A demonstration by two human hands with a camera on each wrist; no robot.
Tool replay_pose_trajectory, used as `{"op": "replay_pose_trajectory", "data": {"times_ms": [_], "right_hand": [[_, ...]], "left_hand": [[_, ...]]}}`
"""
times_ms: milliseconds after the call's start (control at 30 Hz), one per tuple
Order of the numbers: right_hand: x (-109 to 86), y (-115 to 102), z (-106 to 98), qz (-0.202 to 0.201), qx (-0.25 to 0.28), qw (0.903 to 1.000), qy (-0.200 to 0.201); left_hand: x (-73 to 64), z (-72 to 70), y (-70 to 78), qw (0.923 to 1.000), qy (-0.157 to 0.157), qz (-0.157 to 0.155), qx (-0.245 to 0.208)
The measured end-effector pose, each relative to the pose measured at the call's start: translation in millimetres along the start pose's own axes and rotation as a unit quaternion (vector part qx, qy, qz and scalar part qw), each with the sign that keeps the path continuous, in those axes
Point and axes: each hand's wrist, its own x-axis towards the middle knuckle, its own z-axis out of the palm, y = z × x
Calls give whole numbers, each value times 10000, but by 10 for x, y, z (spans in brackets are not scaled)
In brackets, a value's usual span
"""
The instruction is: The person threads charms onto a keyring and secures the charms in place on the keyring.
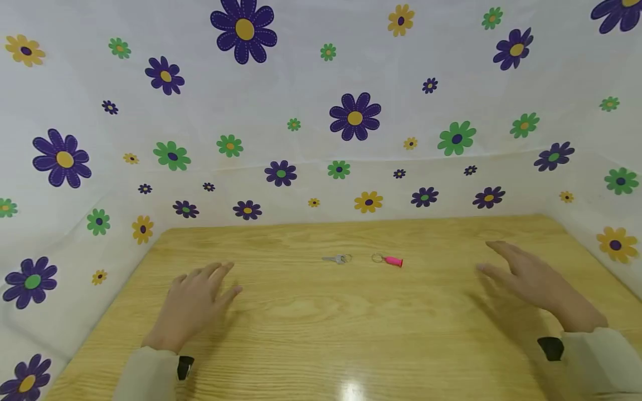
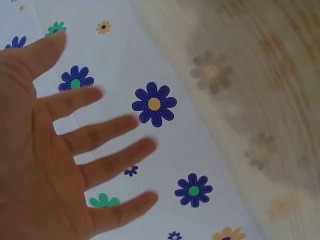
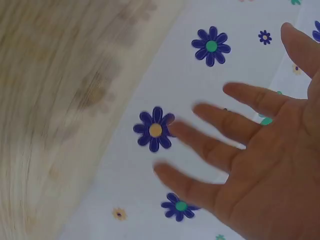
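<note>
A silver key (image 1: 340,259) with a small ring lies flat near the middle of the table in the head view. Just right of it lies a pink keychain piece (image 1: 393,261), shaped like a small tube, with its own metal ring (image 1: 377,258); the two are apart. To the left, my left hand (image 1: 193,303) hovers over the table, fingers spread and holding nothing. My right hand (image 1: 534,281) is raised over the right side, likewise bare. Both wrist views show the left palm (image 2: 55,150) and right palm (image 3: 270,170) with fingers extended.
The wooden table (image 1: 301,334) has a light grain. A white cloth (image 1: 301,83) printed with purple, green and yellow flowers stands behind it and along both sides. Black bands (image 1: 185,367) show at the sleeve cuffs.
</note>
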Motion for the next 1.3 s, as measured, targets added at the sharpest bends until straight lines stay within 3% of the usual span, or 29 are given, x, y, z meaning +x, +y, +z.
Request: {"op": "replay_pose_trajectory", "data": {"times_ms": [100,233,333,500,733,933,1133,1300], "right_hand": [[75,-16,-36,-208,605,9980,-12],[138,13,-99,-192,1215,9924,88],[199,15,-133,-106,1698,9854,106],[318,-43,-136,276,2299,9728,-67],[449,-110,-105,724,2634,9597,-660],[494,-122,-88,815,2737,9540,-914],[539,-146,-57,794,2966,9465,-996],[574,-197,-23,570,2999,9469,-1007]], "left_hand": [[98,-13,-42,9981,-213,46,-580],[279,-9,-84,9867,-467,-69,-1556],[392,3,-85,9797,-521,-4,-1935],[510,33,-10,9716,-615,80,-2282],[595,68,95,9647,-811,169,-2498],[643,83,76,9564,-1005,50,-2742],[721,180,32,9426,-1219,-92,-3106],[787,207,29,9347,-1102,-247,-3371]]}}
